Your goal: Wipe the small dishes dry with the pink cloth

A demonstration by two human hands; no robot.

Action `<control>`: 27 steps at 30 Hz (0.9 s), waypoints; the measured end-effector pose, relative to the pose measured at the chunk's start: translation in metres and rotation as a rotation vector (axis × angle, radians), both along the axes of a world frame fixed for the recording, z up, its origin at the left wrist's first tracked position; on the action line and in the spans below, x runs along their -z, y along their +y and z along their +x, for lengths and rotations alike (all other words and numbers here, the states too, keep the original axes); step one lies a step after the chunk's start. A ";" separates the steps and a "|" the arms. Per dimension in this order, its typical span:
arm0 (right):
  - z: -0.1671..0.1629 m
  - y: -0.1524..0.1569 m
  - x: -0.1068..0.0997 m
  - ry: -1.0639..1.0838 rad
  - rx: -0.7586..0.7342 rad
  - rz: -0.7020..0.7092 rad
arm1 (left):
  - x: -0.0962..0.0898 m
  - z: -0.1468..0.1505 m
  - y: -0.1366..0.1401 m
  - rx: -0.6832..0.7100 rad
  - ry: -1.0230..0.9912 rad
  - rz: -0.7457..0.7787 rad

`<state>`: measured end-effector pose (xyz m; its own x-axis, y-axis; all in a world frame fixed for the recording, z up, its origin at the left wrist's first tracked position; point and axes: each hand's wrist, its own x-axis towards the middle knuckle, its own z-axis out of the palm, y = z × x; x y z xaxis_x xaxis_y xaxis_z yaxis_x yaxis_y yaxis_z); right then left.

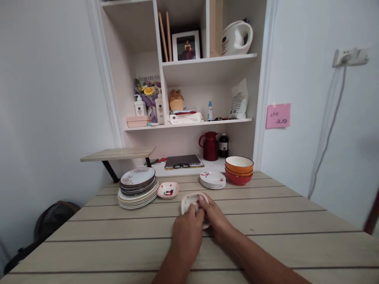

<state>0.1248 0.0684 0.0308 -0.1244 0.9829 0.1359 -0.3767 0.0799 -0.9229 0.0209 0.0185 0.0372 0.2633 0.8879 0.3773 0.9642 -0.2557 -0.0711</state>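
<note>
A small white, rounded-square dish [186, 200] with faint red marks is in front of me at the middle of the table, tipped toward me. My right hand [217, 218] grips its right rim, thumb over the inside and fingers behind. Over the dish's near side is my left hand [188, 230], its fingers curled and reaching into the hollow. Something pale shows at those fingertips, too small to make out. Behind and to the left, a similar pink-rimmed dish [168, 190] with a red and black picture sits on the table.
Stacked plates [137, 188] stand at the left, beside a raised wooden shelf [118, 154]. Small flowered plates [212, 179] and stacked orange and red bowls [239, 171] are at the back right. A laptop [182, 160], glasses and a red jug [210, 146] lie beyond, under the shelving.
</note>
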 end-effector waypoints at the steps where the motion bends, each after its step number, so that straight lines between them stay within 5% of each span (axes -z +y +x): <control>1: 0.000 -0.001 -0.001 0.000 -0.004 0.000 | 0.000 0.000 -0.001 0.026 -0.014 0.002; 5: 0.000 -0.004 -0.004 0.006 -0.032 0.010 | -0.006 -0.004 -0.001 0.020 -0.034 -0.003; 10: -0.002 -0.004 -0.002 -0.053 -0.009 0.050 | -0.022 -0.015 0.002 -0.352 -0.124 -0.042; 14: -0.003 -0.002 0.000 -0.006 0.029 -0.013 | -0.026 -0.032 0.006 -0.469 -0.132 -0.162; 27: 0.002 -0.005 -0.005 0.049 -0.014 -0.063 | -0.011 -0.037 0.010 -0.316 -0.233 -0.255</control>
<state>0.1269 0.0633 0.0355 -0.1327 0.9879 0.0804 -0.4227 0.0170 -0.9061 -0.0159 0.0288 0.0479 -0.1009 0.9829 0.1538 0.9804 0.0720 0.1833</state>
